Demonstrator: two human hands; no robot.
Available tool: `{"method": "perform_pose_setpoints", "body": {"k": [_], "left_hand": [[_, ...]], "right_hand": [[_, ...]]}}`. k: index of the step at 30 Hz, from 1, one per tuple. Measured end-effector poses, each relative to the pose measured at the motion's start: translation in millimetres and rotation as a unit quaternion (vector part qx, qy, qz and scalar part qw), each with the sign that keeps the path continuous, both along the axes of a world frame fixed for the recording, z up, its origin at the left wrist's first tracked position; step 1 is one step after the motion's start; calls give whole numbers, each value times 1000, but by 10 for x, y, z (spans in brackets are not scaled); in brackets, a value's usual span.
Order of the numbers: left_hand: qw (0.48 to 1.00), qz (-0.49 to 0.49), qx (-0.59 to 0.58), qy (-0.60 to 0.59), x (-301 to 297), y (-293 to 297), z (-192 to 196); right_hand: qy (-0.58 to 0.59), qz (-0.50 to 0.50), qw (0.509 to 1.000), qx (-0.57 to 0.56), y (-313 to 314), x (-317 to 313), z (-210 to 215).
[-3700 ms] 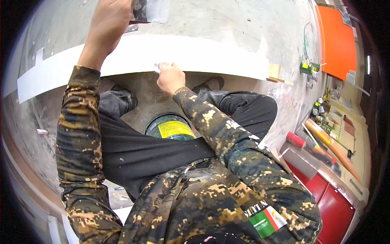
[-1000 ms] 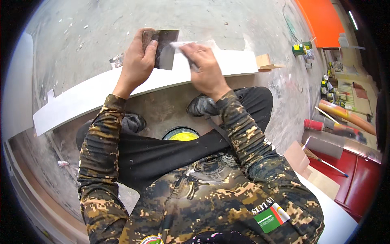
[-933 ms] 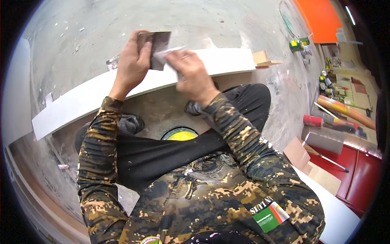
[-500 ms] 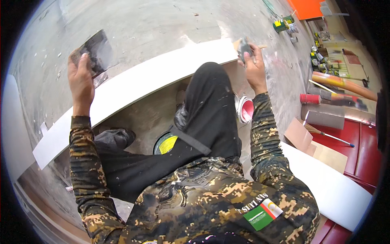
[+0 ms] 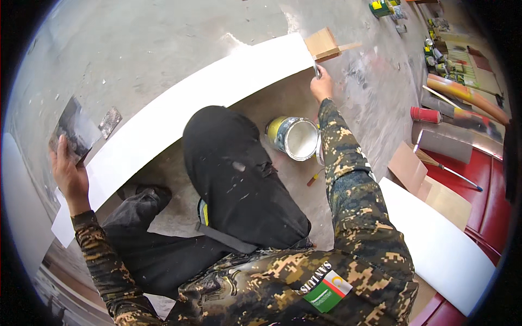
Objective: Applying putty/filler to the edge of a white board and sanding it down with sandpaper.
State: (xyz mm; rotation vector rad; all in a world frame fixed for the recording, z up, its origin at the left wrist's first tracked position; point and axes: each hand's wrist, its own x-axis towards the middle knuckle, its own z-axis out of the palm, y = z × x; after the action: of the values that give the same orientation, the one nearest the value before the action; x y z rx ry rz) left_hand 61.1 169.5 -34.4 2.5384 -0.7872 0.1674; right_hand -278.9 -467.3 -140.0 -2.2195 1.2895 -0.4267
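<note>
My left hand (image 5: 72,175) is closed on the edge of a flat, dark, squarish plate (image 5: 80,126) with grey smears, thumb on top. It is held out beyond the left part of a long white board (image 5: 217,81). At the board's right end, my right hand (image 5: 322,86) grips a thin scraper (image 5: 316,70), seen almost edge-on against the board's end. Most of its blade and handle is hidden by the fingers. Just beyond that end is a brown wooden block (image 5: 322,43) with a thin strip sticking out. A speckled grey block (image 5: 110,122) lies near the plate.
An open can of whitish material (image 5: 302,138) stands right of my knee, with a small orange-handled tool (image 5: 313,179) near it. Another white panel (image 5: 435,244) lies at the right, near a broom (image 5: 451,174) and a red can (image 5: 426,114). Several paint cans stand at the far right.
My right hand has come down to the end of the white board with the scraper. My left hand has moved left and nearer with the plate. My knee has shifted left, uncovering the whitish can.
</note>
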Motion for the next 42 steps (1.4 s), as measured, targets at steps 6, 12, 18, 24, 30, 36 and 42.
{"method": "perform_pose_setpoints", "body": {"k": [6, 12, 18, 24, 30, 36, 42], "left_hand": [[755, 155, -490, 406, -81, -36, 387], [765, 157, -467, 414, -92, -138, 536], [793, 117, -436, 408, -64, -83, 419], [868, 79, -347, 346, -25, -29, 375], [852, 61, -366, 369, -69, -112, 407], [783, 97, -435, 433, -142, -315, 561], [823, 69, -404, 394, -130, -272, 481]], "right_hand": [[229, 5, 972, -58, 79, 178, 97], [317, 38, 946, -50, 371, 354, 223], [236, 120, 963, -55, 227, 159, 343], [260, 52, 962, -58, -156, 219, 507], [299, 62, 948, -92, -217, 280, 379], [329, 80, 934, -117, 194, 305, 176], [223, 63, 973, 14, -184, 175, 427]]}}
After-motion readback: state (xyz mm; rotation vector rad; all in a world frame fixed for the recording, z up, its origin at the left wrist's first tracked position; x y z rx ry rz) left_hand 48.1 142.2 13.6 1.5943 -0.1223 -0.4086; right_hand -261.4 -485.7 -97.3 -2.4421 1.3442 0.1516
